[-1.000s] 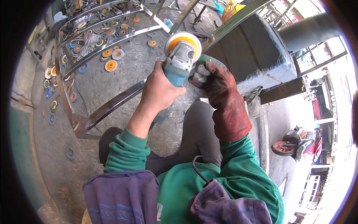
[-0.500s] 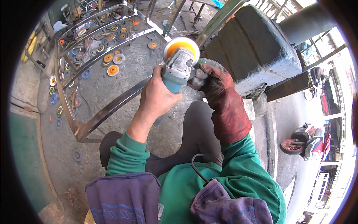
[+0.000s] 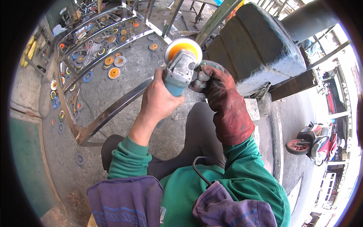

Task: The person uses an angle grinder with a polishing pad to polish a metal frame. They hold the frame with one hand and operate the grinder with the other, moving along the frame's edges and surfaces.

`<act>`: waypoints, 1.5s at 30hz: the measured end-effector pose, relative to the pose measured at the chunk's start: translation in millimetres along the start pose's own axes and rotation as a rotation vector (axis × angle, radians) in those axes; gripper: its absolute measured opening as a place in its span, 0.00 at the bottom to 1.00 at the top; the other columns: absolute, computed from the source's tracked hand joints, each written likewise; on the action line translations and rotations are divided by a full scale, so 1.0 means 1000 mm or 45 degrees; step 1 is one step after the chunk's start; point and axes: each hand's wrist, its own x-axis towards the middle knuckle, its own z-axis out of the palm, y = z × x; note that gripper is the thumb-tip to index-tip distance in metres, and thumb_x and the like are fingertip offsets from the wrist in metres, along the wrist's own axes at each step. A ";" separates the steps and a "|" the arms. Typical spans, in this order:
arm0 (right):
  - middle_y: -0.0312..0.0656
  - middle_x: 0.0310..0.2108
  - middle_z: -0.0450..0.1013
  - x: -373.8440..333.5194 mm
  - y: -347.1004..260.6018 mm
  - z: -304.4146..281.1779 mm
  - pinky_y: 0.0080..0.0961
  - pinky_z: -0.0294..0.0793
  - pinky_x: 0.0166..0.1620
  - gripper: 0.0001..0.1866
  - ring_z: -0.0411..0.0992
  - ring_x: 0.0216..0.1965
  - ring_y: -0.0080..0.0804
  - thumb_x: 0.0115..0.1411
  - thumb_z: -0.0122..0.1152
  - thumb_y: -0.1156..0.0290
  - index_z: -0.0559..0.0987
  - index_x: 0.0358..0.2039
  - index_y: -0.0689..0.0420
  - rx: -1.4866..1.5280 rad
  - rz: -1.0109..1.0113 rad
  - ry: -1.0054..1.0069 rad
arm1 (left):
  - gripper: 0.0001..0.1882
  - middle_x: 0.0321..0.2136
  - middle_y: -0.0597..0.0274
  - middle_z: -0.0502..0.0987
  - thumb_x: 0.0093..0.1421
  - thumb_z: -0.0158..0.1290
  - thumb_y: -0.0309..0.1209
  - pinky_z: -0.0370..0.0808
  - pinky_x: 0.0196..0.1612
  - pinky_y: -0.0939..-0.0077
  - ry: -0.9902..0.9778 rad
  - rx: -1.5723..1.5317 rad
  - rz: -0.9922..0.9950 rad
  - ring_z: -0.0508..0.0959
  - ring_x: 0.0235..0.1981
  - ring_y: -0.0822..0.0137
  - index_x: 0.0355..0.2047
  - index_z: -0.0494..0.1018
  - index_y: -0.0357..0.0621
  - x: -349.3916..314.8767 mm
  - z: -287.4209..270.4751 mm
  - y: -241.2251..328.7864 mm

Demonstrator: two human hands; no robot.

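An angle grinder (image 3: 176, 75) with a grey head and a blue-green body points away from me. On its head sits a round disc (image 3: 188, 46) with an orange-yellow face and a pale rim. My bare left hand (image 3: 160, 97) is wrapped round the grinder's body, its thumb and fingers on either side. Just right of the grinder's head is my right hand (image 3: 221, 85), in a worn red leather work glove with greyish fingers. Those gloved fingers are curled in beside the head, close to the disc's edge. Whatever they grip is hidden by the glove.
A shiny metal frame (image 3: 113, 109) curves across the floor at left. Used discs (image 3: 114, 73) lie scattered beyond it. A dark, heavy block-shaped body (image 3: 257, 41) with a thick pipe (image 3: 310, 22) stands at right. Farther right a red motorcycle (image 3: 312, 143) is parked.
The background has shifted very slightly in the view. Both hands and the grinder keep nearly the same place and hold.
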 end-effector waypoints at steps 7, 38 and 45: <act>0.43 0.30 0.79 -0.001 0.000 -0.001 0.44 0.88 0.38 0.11 0.81 0.30 0.39 0.68 0.64 0.71 0.82 0.43 0.68 -0.017 -0.009 -0.002 | 0.36 0.40 0.35 0.82 0.46 0.70 0.32 0.81 0.50 0.50 -0.001 0.017 -0.010 0.83 0.45 0.36 0.52 0.63 0.36 -0.001 0.002 0.001; 0.40 0.30 0.74 -0.014 -0.274 -0.073 0.41 0.85 0.50 0.20 0.78 0.33 0.34 0.67 0.62 0.69 0.80 0.55 0.68 -0.634 -1.158 0.247 | 0.36 0.44 0.48 0.79 0.44 0.67 0.29 0.78 0.53 0.64 0.081 -0.712 0.017 0.81 0.45 0.56 0.53 0.67 0.30 0.057 0.033 0.012; 0.29 0.26 0.60 0.015 -0.304 -0.093 0.26 0.77 0.43 0.25 0.64 0.28 0.22 0.73 0.55 0.72 0.69 0.65 0.73 -0.525 -1.035 0.285 | 0.36 0.44 0.48 0.79 0.44 0.67 0.29 0.78 0.53 0.63 0.150 -0.693 -0.044 0.81 0.46 0.56 0.53 0.67 0.31 0.060 0.037 0.003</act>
